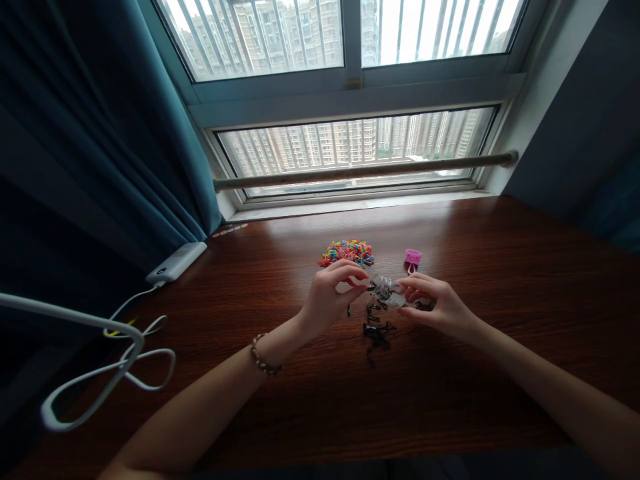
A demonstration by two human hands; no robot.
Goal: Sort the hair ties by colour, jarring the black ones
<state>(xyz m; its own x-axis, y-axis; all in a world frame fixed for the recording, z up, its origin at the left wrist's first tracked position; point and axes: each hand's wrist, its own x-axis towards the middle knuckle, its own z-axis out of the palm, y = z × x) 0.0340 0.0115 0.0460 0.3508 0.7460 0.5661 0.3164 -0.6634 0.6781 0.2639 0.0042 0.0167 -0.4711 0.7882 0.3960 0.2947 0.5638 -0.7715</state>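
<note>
My right hand [436, 303] grips a small clear plastic bag [385, 289] with a white label, above the table. Dark pieces show at the bag's left end. My left hand [333, 291] is closed there, thumb and forefinger pinched on what looks like a small black piece [371, 287]; its exact shape is too small to tell. Beneath the hands lie several thin black pieces [379, 332], some curved, in a loose heap. Just behind my left hand is a pile of small multicoloured pieces [347, 251]. Behind the bag lies a pink ring-shaped thing [413, 256] with a loop.
The dark wooden table [450, 393] runs back to a barred window. At the left stands a white box-shaped device [177, 263] with a cord. A thick white cable [93, 407] loops at the near left. A blue curtain [165, 133] hangs beside it.
</note>
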